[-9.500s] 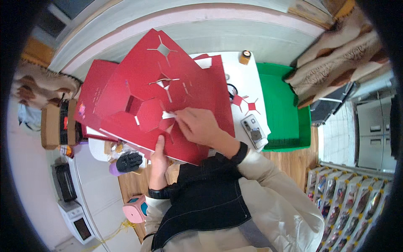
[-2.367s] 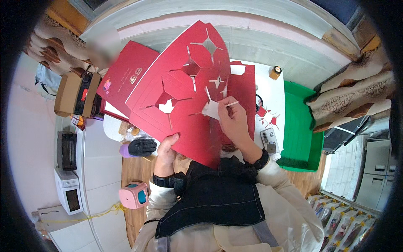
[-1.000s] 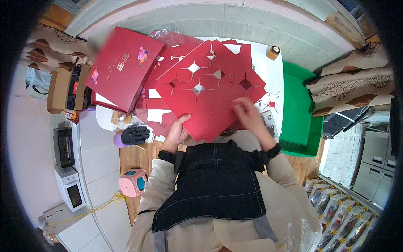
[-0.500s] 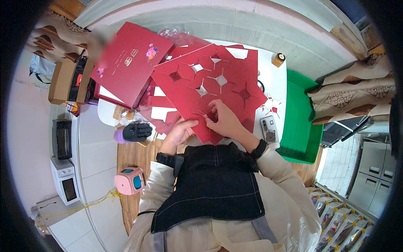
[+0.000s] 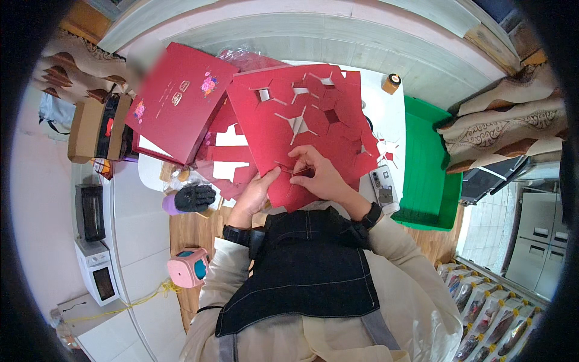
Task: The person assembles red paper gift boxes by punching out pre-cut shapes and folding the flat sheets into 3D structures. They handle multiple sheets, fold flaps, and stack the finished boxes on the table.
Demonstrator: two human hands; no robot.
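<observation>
A large red die-cut card sheet point(image 5: 265, 136), with several square openings and star-like slits, is held tilted above the white table. My left hand point(image 5: 254, 198) grips its lower left edge, the thumb lying on top and the fingers underneath. My right hand point(image 5: 325, 180) is over the near part of the sheet, thumb and forefinger pinched at the flaps of a small dark opening. The other right fingers are curled. Behind the sheet lie a red box lid point(image 5: 181, 102) with printed flowers and more red and white cut card point(image 5: 232, 172).
Right of the sheet are a phone point(image 5: 383, 184), an amber jar point(image 5: 391, 83) and a white cut-out piece point(image 5: 386, 149). A green bin point(image 5: 425, 175) stands beside the white table point(image 5: 392, 114). A black and purple glove point(image 5: 192, 199) lies left, near an open cardboard box point(image 5: 87, 133).
The sheet has turned slightly and its tilt has changed. My left thumb has slid up along its edge. A dark opening now shows by my right fingertips.
</observation>
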